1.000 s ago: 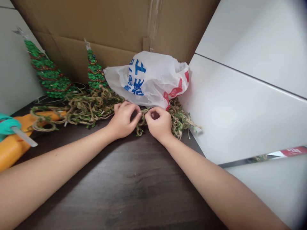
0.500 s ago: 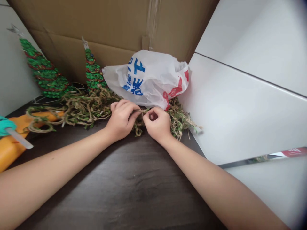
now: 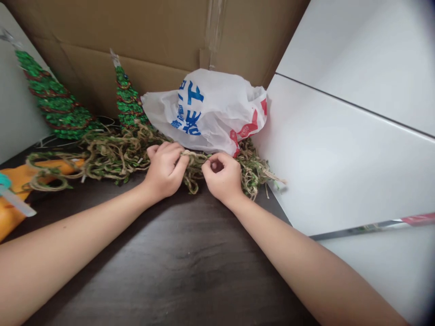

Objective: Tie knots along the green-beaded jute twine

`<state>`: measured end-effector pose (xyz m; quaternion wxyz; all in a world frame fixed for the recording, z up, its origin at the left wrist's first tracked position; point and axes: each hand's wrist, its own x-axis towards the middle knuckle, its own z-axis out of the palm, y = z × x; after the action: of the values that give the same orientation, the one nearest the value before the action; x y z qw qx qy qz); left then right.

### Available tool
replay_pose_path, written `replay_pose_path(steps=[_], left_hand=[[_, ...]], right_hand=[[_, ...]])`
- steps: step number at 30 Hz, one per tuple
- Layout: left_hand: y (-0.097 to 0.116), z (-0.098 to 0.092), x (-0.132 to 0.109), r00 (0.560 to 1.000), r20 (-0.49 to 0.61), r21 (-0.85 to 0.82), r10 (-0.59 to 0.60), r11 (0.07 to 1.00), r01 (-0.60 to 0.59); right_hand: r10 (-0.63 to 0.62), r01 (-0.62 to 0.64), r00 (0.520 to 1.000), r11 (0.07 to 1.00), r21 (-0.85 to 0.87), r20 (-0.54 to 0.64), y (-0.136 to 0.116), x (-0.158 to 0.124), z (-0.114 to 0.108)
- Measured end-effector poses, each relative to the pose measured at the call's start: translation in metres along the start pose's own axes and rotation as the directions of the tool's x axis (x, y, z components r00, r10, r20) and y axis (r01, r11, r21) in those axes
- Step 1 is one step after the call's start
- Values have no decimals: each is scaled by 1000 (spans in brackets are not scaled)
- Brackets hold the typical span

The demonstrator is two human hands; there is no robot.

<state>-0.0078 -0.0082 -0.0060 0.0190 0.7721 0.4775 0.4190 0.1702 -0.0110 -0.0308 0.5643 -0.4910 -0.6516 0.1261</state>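
Observation:
A tangled heap of brown jute twine with small green leaves (image 3: 112, 156) lies along the back of a dark wooden table (image 3: 183, 267). My left hand (image 3: 165, 170) is closed, its fingers pinching a strand of that twine. My right hand (image 3: 222, 177) is closed too, pinching the same strand a little to the right. A short stretch of twine (image 3: 195, 159) runs between the two hands, with a loop hanging under it.
A white plastic bag with blue and red print (image 3: 209, 111) rests on the twine behind my hands. Two green glitter cone trees (image 3: 50, 99) (image 3: 127, 102) stand at the left before a cardboard box wall (image 3: 152, 40). An orange object (image 3: 13, 199) lies far left. White panels (image 3: 340, 149) close off the right.
My hands have drawn slightly apart, the left sliding left along the twine, exposing a short stretch of strand between them. The view has shifted a little to the right.

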Motion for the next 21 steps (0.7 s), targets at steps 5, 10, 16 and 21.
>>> replay_pose_path(steps=[5,10,16,21], left_hand=[[-11,5,2,967,-194,-202,-163,972,124],[-16,9,2,993,-99,-78,-66,995,59],[-14,4,1,984,-155,-130,-93,989,73],[-21,5,5,978,-172,-279,-122,958,70]], right_hand=[[-7,7,1000,1000,8,-9,-1,0,0],[25,-25,1000,1000,0,-11,-1,0,-1],[101,-100,994,995,29,-35,-1,2,-1],[32,-29,999,996,-84,40,-6,0,-3]])
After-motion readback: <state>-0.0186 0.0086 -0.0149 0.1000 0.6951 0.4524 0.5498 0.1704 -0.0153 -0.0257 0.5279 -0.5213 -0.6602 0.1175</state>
